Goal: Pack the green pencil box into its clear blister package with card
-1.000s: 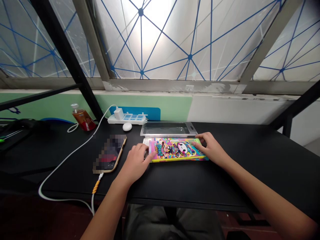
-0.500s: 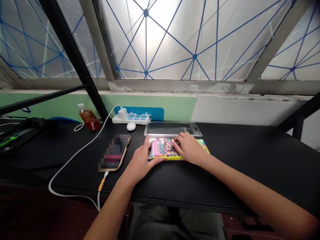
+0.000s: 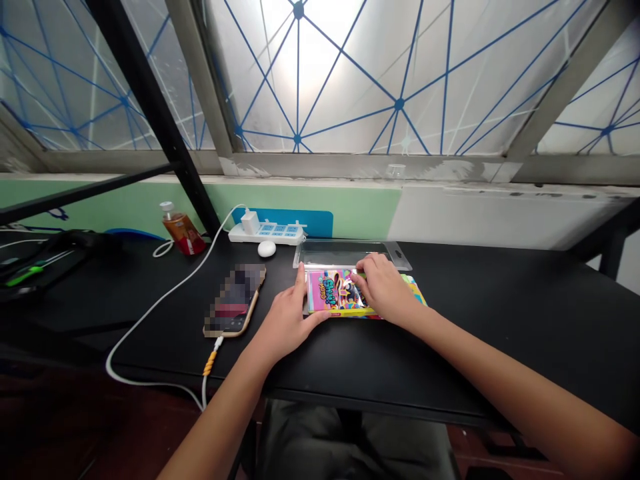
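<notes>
A flat colourful box (image 3: 333,292) with cartoon print lies on the black desk (image 3: 500,313) in front of me. My left hand (image 3: 286,321) rests at its left end, thumb along the near edge and forefinger up the far corner, gripping that end. My right hand (image 3: 384,291) lies palm down on top of the box's middle, fingers pressed onto the lid. Just behind the box sits a clear plastic sleeve (image 3: 350,254).
A phone (image 3: 235,301) on a white charging cable (image 3: 150,313) lies left of the box. At the back are a power strip (image 3: 267,233), a white mouse-like pebble (image 3: 267,249) and a small bottle of orange liquid (image 3: 181,230). Dark gear sits at far left (image 3: 45,263).
My right hand slid from the box's right end leftward onto its middle. My left hand shifted to clasp the left end.
</notes>
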`<state>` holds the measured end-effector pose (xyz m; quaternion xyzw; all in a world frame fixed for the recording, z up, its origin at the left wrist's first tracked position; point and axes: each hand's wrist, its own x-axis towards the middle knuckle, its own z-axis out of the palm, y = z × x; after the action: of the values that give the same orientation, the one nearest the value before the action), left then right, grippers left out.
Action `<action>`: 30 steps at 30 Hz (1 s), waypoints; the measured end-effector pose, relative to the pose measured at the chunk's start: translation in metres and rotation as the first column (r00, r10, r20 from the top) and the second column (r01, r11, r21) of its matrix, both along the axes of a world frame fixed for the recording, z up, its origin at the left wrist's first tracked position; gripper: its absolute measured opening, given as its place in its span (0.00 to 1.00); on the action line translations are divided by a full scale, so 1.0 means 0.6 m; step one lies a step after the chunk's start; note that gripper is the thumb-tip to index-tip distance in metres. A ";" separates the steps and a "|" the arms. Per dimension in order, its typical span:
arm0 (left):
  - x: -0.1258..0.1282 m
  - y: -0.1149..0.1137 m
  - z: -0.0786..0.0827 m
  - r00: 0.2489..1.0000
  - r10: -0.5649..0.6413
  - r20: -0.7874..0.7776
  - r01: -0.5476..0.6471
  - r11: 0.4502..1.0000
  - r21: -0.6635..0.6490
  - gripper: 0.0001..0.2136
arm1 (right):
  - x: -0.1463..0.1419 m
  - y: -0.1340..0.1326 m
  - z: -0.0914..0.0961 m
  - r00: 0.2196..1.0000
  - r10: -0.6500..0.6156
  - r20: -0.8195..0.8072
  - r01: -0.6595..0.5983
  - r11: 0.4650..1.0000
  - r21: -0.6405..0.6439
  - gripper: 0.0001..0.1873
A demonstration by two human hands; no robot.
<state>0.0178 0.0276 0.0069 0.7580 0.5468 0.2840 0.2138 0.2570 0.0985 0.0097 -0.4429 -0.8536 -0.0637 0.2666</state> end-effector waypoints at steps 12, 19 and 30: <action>-0.006 -0.002 0.003 0.996 0.038 0.084 -0.025 0.987 -0.157 0.29 | 0.070 -0.140 0.045 0.943 0.333 0.021 -0.333 0.941 0.055 0.04; -0.010 -0.007 0.000 0.998 0.011 -0.057 -0.021 0.983 -0.181 0.39 | 0.189 -0.122 -0.004 0.989 0.127 -0.076 -0.143 0.951 -0.276 0.51; -0.011 -0.004 -0.003 0.980 0.003 0.198 0.031 0.986 -0.166 0.33 | 0.191 -0.080 -0.033 0.847 -0.173 -0.503 -0.120 0.859 -0.498 0.26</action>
<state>0.0111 0.0255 0.0052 0.7091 0.5395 0.3093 0.3323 0.3716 0.0503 -0.0100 -0.5096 -0.7253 0.2861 0.3637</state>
